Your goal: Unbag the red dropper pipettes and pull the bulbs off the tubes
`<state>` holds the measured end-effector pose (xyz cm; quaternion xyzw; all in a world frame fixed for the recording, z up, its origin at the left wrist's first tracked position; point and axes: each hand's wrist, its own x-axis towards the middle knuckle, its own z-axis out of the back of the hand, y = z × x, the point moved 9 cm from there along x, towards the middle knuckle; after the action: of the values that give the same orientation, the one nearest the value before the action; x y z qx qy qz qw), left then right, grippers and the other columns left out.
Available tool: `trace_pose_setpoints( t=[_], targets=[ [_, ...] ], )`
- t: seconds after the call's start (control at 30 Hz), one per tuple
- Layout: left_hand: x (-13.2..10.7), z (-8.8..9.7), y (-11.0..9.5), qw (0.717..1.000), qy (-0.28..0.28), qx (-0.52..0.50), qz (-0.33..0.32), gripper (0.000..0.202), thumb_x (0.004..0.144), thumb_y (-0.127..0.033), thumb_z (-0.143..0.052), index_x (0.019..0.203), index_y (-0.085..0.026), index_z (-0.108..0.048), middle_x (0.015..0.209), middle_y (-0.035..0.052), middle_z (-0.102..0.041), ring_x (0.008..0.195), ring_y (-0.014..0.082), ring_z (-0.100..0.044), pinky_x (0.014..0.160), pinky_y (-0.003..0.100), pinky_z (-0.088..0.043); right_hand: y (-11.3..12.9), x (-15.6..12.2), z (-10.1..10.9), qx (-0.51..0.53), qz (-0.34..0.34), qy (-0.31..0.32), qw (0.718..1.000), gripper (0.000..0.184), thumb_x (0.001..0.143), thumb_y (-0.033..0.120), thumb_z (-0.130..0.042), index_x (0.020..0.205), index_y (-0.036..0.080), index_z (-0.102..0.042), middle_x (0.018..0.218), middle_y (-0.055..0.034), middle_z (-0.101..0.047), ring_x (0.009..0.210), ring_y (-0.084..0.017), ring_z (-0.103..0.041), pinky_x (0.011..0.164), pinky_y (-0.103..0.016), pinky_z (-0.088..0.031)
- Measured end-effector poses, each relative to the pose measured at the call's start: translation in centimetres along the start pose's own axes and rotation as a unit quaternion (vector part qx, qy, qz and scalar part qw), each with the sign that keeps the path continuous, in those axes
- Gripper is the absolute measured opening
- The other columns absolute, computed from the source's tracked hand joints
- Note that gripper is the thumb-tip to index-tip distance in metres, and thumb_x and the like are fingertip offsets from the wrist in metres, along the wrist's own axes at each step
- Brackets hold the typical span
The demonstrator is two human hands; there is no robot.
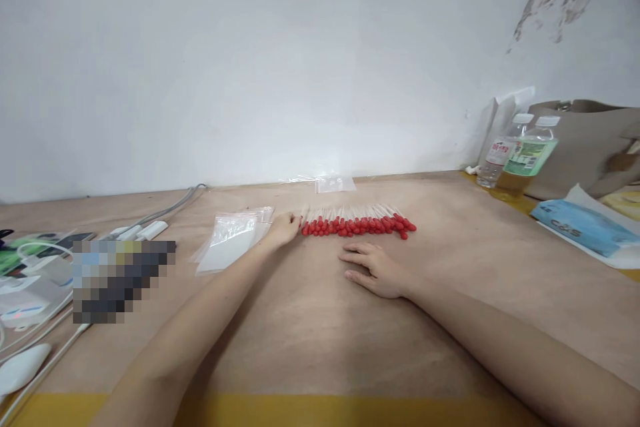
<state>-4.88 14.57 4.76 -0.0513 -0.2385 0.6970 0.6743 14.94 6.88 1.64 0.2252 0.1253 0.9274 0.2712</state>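
A row of thin pale sticks with rounded red tips (357, 223) lies side by side across the middle of the table, red ends toward me. At the row's left end is my left hand (285, 229), its fingers curled together against the outermost stick. What those fingers hold, if anything, is too small to make out. My right hand (377, 271) rests palm down just in front of the row, fingers spread and nothing in it. Left of my left hand lie clear zip bags (233, 240), partly behind my forearm.
Against the wall lies another clear bag (336, 184). Cables, white chargers (37, 297) and a blurred-out object (117, 280) crowd the left side. On the right stand two bottles (527, 157) by a grey-beige bag (585, 147), with a blue packet (583, 223) in front.
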Motion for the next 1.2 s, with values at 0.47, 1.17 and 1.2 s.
trace_pose_setpoints(
  t=[0.47,1.17,1.2],
  targets=[
    [-9.7,-1.3,-5.3,0.972,0.007,-0.095,-0.214,0.017,0.085,-0.034,-0.041,0.078,-0.019,-0.046,0.068,-0.0014,-0.051,0.061,0.0126,-0.047,0.058,0.025,-0.036,0.1,-0.9,3.9,-0.042,-0.031,-0.257,0.965,0.065,0.075,0.041,-0.054,0.131,0.024,-0.028,0.124,-0.0113,-0.040,0.113,-0.027,-0.040,0.093,-0.044,-0.035],
    [-10.1,-2.4,-7.5,0.946,0.046,-0.070,-0.312,0.026,0.090,-0.031,-0.032,0.085,-0.018,-0.054,0.084,0.0041,-0.052,0.079,0.0148,-0.050,0.075,0.028,-0.041,1.9,1.7,-0.2,-0.082,0.054,-0.126,0.987,0.032,0.089,0.027,-0.035,0.072,0.016,-0.059,0.063,-0.0008,-0.051,0.058,-0.010,-0.041,0.066,-0.026,-0.028],
    [-10.1,-2.5,-7.5,0.946,0.049,-0.060,-0.315,0.027,0.091,-0.032,-0.031,0.083,-0.018,-0.054,0.083,0.0042,-0.052,0.079,0.0150,-0.049,0.074,0.029,-0.041,1.9,1.6,-0.3,-0.079,0.057,-0.128,0.987,0.032,0.089,0.027,-0.035,0.070,0.016,-0.058,0.062,-0.0005,-0.051,0.056,-0.010,-0.040,0.065,-0.026,-0.028]
  ],
)
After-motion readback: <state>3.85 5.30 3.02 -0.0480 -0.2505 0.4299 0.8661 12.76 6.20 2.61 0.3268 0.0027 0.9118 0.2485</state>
